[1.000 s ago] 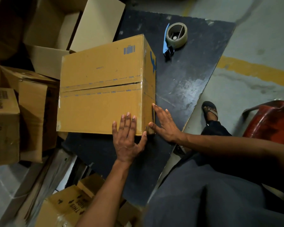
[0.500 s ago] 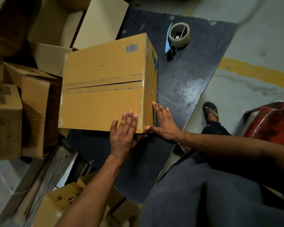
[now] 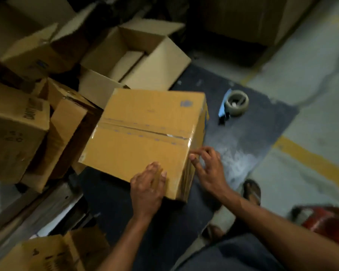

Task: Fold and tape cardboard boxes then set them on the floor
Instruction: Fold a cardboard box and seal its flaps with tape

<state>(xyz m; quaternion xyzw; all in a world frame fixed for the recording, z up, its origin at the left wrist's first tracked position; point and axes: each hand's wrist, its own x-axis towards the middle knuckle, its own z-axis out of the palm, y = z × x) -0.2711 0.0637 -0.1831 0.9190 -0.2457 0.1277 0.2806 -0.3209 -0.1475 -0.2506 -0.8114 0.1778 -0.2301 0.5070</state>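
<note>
A closed brown cardboard box (image 3: 145, 137) with clear tape along its top seam sits on a dark board (image 3: 249, 137) on the floor. My left hand (image 3: 148, 185) rests on the top face at the box's near edge, fingers bent over it. My right hand (image 3: 207, 167) touches the box's right side just below the tape end, fingers spread. A tape dispenser (image 3: 236, 103) with a blue handle lies on the board to the right of the box, apart from both hands.
Several cardboard boxes are piled at the left (image 3: 16, 133), and an open box (image 3: 129, 53) stands behind. More cardboard (image 3: 47, 253) lies near left. My sandalled foot (image 3: 251, 190) and a red stool (image 3: 329, 222) are at the right. A yellow floor line (image 3: 311, 161) runs there.
The box has turned and slid toward the pile at the left. Both hands stayed on its near right corner; their flat fingers are now bent. The view has swung upward.
</note>
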